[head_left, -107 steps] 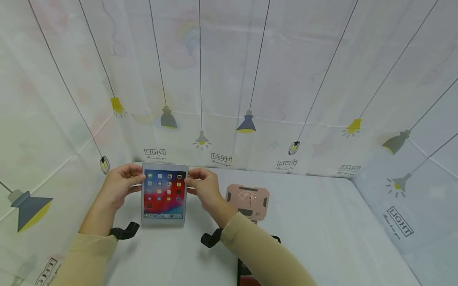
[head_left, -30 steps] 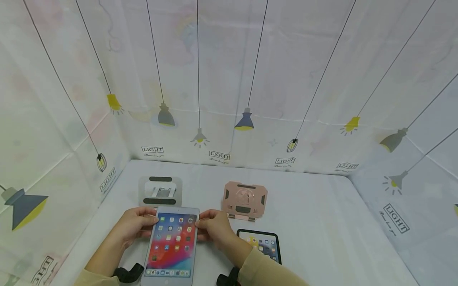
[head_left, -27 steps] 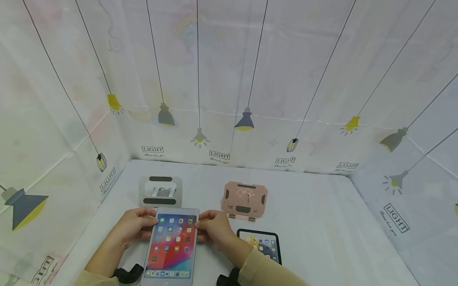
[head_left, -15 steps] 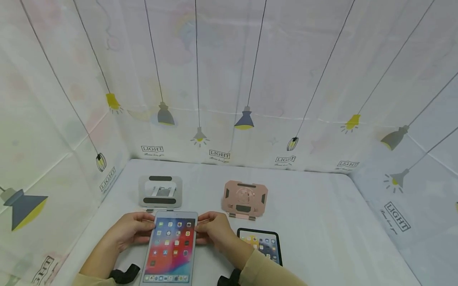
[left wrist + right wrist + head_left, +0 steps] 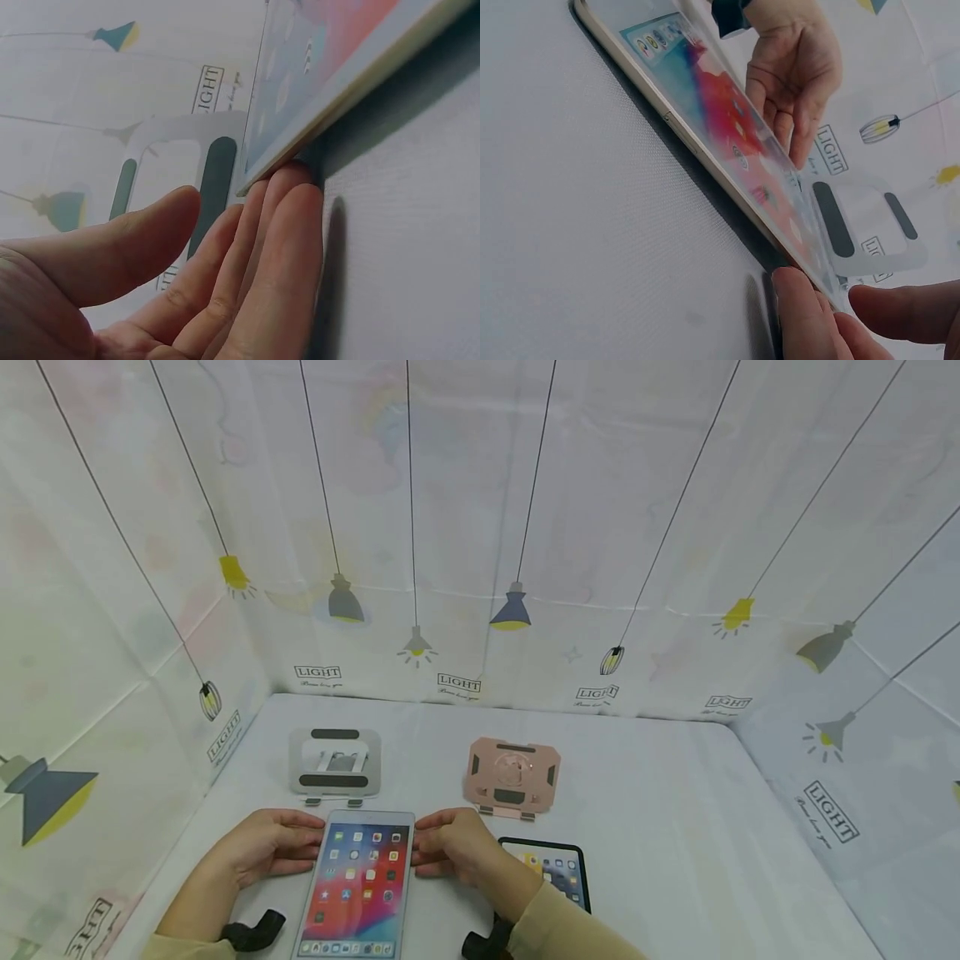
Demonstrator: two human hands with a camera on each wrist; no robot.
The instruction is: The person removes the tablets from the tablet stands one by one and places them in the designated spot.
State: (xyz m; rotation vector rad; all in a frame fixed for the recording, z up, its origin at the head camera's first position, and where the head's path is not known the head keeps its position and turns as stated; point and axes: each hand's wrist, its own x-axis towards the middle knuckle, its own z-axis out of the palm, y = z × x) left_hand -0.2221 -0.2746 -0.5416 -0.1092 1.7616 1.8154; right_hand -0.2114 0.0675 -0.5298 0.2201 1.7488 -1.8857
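Note:
A white-framed tablet with a lit home screen lies face up at the near left of the table, its long side pointing away from me. My left hand is at its left edge with straight fingers; the left wrist view shows fingertips right at the tablet's corner and the thumb lifted apart. On the opposite edge is my right hand. Its fingertips touch the side in the right wrist view, and the thumb stands off the tablet. Just beyond the tablet is a grey folding tablet stand, lying flat.
A pink folding stand lies flat at the middle of the white table. Nearer me, a black-framed tablet is partly hidden by my right forearm. Cloth walls printed with lamps enclose the table.
The tablet came from over the grey stand toward me and now lies on the table, uncovering the stand. Both thumbs have come off its face. Recently it slid slightly nearer.

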